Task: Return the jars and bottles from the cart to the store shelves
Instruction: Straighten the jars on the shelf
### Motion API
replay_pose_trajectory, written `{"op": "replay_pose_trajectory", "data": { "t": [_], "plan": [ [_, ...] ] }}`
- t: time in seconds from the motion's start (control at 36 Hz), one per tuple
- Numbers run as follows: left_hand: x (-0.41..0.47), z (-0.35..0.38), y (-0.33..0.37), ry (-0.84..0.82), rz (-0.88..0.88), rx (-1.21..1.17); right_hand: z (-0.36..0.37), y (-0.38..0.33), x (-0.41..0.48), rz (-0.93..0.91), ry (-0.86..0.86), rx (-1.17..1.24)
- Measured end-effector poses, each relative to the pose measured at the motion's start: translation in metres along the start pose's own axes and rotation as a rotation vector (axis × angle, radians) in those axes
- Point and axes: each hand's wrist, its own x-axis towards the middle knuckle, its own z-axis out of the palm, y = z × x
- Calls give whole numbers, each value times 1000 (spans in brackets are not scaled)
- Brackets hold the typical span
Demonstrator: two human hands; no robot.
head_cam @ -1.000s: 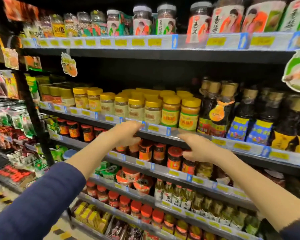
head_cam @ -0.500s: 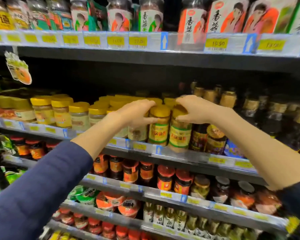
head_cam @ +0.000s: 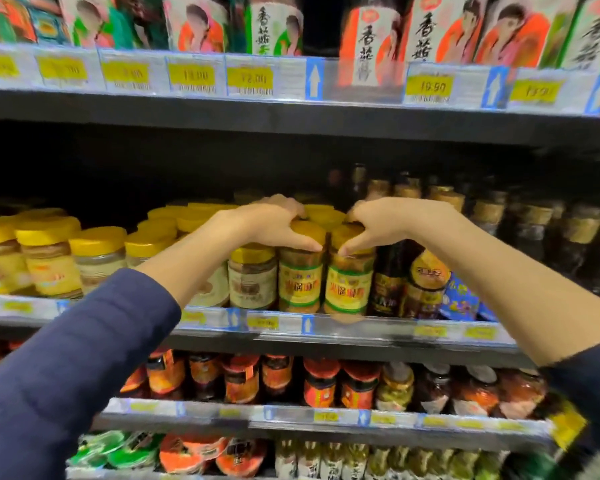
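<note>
left jar [head_cam: 300, 284], right jar [head_cam: 347, 287]: upright, side by side at shelf [head_cam: 430, 341] front edge; left hand [head_cam: 271, 223] grips the former from above, right hand [head_cam: 390, 223] the latter.

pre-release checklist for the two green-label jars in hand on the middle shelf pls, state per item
1. Left hand grips left jar over its lid: ok.
2. Right hand grips right jar over its lid: ok.
3. Both jars upright: ok.
4. Labels face front: ok.
5. Bases fully seated: cannot tell, price rail blurs them.
6. Gap between right jar and dark bottle: cannot tell.
</note>
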Motion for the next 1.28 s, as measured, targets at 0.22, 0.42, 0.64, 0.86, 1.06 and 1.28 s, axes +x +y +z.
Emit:
{"op": "replay_pose_trajectory", "data": {
  "t": [0.22, 0.42, 0.64, 0.86, 1.06, 1.28],
  "plan": [
    [5, 3, -6, -2, 24, -39, 4, -1, 7, 30, -11, 31],
    [4, 0, -7, 1, 46, -84, 5, 2, 8, 22, -2, 60],
    [3, 0, -9, -11, 72, -125, 3, 1, 6, 17, -14, 68],
    [1, 6, -11, -5, 60, -168, 8, 4, 7, 22, 9, 110],
    [-1, 10, -9, 38, 40, -187, 12, 3, 4, 9, 32, 125],
    [-22, 7, -11, 105, 48, -275, 9, -2, 0, -32, 71, 141]
  ]
}}
